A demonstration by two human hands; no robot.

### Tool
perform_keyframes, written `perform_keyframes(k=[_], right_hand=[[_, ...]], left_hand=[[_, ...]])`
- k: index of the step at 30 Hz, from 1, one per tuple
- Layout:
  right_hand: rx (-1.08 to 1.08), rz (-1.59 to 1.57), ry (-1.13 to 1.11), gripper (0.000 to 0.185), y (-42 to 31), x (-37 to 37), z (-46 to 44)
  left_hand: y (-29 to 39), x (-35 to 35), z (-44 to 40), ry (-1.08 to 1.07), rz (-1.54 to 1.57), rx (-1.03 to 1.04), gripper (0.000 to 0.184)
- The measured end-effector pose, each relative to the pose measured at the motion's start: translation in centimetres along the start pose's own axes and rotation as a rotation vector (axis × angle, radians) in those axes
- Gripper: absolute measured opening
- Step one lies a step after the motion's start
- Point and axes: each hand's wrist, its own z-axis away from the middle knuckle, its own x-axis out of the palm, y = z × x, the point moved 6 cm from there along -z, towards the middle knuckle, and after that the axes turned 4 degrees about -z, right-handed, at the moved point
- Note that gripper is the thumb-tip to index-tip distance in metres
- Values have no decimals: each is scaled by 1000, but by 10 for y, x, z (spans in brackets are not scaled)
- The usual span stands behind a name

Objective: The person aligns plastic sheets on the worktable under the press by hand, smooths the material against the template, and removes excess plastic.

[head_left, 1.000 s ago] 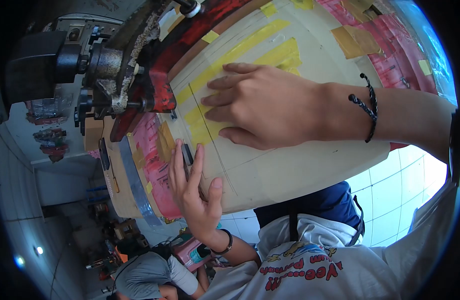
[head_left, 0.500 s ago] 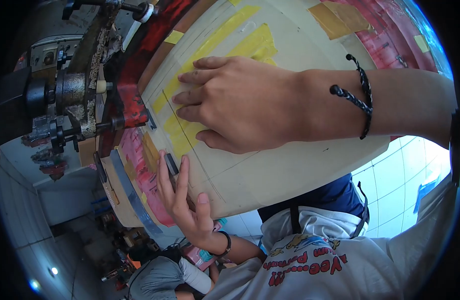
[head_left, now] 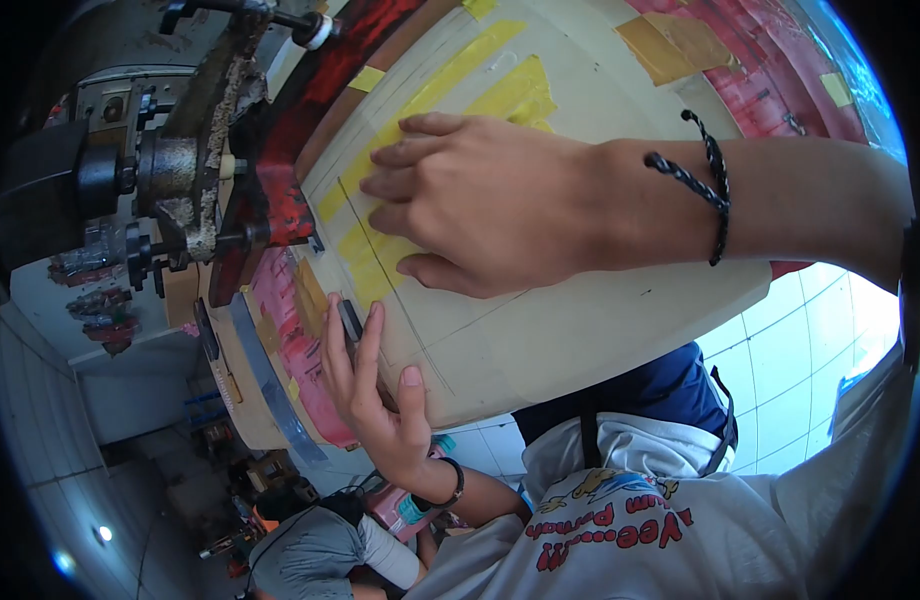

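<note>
My right hand (head_left: 490, 205) lies palm down on a large cream-coloured sheet (head_left: 600, 330), its fingers slightly spread over yellow tape (head_left: 455, 85) and near a drawn pencil line. Nothing shows in it. Lower left, my left hand (head_left: 380, 400) rests at the sheet's edge with fingers apart. A small dark block (head_left: 351, 320) lies between two of its fingertips; a firm grip on it is not visible. Just above, a red machine arm (head_left: 285, 205) reaches over the sheet's left edge.
A metal machine head with knobs (head_left: 180, 170) stands at the upper left. Pink sheeting with brown tape (head_left: 675, 45) lies at the upper right, and more pink sheeting (head_left: 290, 330) at the left. Another person in grey (head_left: 310, 555) is at the bottom.
Over the last second the view has shifted, so machine and sheet appear further left. Both hands keep nearly the same places on the sheet.
</note>
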Motion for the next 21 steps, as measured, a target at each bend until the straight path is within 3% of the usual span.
perform_keyframes(k=[21], right_hand=[[-21,-30,24,44,-1,-2,3]], left_hand=[[-2,0,1,22,8,-23,58]])
